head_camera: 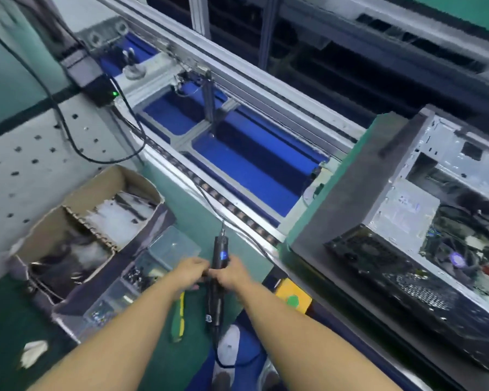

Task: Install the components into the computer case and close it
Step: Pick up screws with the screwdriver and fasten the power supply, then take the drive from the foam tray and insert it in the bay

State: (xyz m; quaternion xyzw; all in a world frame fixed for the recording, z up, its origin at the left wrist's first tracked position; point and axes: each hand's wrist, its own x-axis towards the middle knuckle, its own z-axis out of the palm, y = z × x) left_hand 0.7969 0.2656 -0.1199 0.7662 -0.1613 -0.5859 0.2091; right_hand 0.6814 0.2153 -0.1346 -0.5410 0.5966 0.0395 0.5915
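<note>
A black electric screwdriver with a blue light stands upright over the green bench, bit pointing away from me. My right hand grips its body. My left hand meets it from the left, fingers curled at the tool's side; what they pinch is too small to tell. The open computer case lies on its side at the right on the conveyor, with its motherboard, cables and black power supply showing. Both hands are well left of the case.
A cardboard box of bagged parts and clear plastic screw trays sit left of my hands. A green-yellow handled tool lies below. A yellow button box sits by the conveyor rail. Blue conveyor bays run behind.
</note>
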